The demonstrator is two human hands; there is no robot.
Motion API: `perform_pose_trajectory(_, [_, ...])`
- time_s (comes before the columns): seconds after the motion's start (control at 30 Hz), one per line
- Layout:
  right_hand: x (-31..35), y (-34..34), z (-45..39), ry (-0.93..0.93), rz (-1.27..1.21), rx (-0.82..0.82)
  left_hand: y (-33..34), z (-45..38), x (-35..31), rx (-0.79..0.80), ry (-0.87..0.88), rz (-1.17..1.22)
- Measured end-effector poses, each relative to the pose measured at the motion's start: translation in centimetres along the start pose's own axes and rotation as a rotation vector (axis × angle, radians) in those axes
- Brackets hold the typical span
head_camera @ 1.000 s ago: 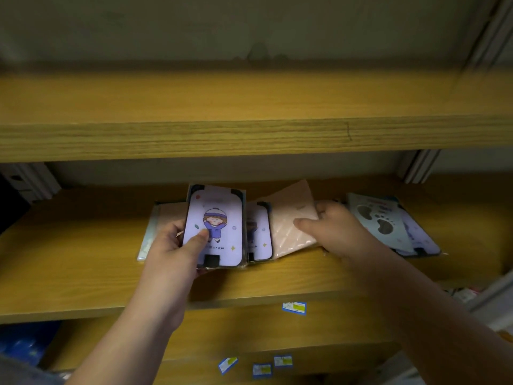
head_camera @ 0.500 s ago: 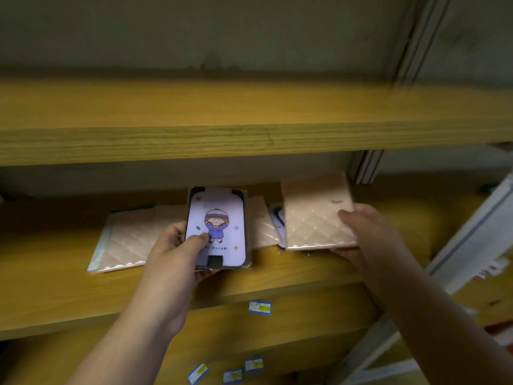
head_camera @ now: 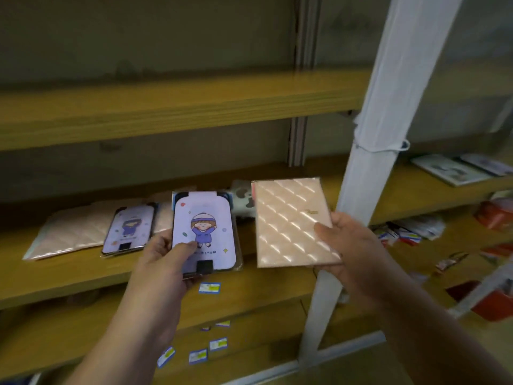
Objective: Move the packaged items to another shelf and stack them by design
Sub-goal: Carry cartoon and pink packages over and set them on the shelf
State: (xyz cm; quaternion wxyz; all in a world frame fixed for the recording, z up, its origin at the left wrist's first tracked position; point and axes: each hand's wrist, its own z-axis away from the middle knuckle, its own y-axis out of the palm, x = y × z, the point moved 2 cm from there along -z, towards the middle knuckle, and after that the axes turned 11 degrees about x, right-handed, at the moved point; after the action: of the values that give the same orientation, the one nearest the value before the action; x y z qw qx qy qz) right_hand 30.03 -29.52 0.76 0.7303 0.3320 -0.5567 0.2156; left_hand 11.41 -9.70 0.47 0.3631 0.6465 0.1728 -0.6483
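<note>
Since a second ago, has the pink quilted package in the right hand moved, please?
Yes: the pink quilted package was lifted off the shelf pile toward the white upright post.

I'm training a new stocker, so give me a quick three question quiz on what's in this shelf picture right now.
1. True or false: the right hand holds a pink quilted package.
2. Which design is on the package in the left hand? A) paw prints B) cartoon child in a purple outfit C) plain black
3. Fill in: a second purple cartoon package lies on the wooden ____.

Key: 1 true. 2 B, the purple cartoon package in hand. 3 shelf.
</note>
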Motion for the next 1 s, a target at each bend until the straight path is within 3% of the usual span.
perform_pose_trajectory(0.33, [3.2, -11.7, 9.4, -0.012, -0.025, 0.215, 13.6, 8.4, 4.1, 0.061, -0.008, -0.006])
perform_pose_trajectory(0.63, [5.9, -24.8, 13.5, -0.105, -0.067, 0.05, 27.2, 7.9, 6.8, 0.212, -0.118, -0.046])
perform_pose_trajectory(0.87, [6.6, -33.6, 12.1, -0.16, -0.226, -0.117, 35.9, 3.7, 9.5, 0.298, -0.147, -0.018])
perform_pose_trajectory(1.0, [8.2, -38.1, 9.9, -0.189, -0.19, -0.23, 40.9, 0.1, 10.9, 0.356, -0.162, 0.018])
